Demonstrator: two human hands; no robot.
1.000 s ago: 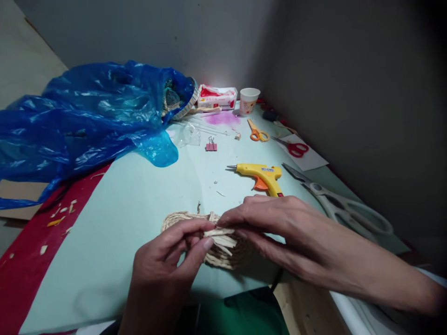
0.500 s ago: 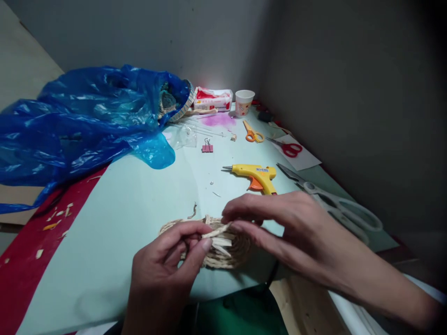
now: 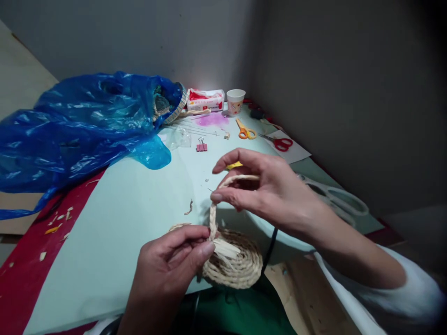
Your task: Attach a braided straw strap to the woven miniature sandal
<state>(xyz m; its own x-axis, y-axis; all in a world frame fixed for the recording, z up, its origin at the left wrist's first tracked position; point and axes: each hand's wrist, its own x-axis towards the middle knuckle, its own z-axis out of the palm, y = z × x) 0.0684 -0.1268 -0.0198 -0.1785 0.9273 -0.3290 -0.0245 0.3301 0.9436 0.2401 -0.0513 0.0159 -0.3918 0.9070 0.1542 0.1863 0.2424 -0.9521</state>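
Two bare hands hold up a braided straw cord (image 3: 213,217) above a coiled straw mat (image 3: 240,270) at the table's (image 3: 132,209) near edge.
From where I stand, the left hand (image 3: 169,260) has thumb and forefinger closed tight on the cord's base, beside the loose flat strands (image 3: 226,249) lying over the coil. The right hand (image 3: 263,184) is above, more loosely curled, thumb pressed to the cord where it bends over toward the palm, forefinger lifted clear; I can't make out its other fingers. Behind that hand peeps something yellow (image 3: 234,165), with grey-handled scissors (image 3: 344,197) off to the right and a pink binder clip (image 3: 201,147) farther back.
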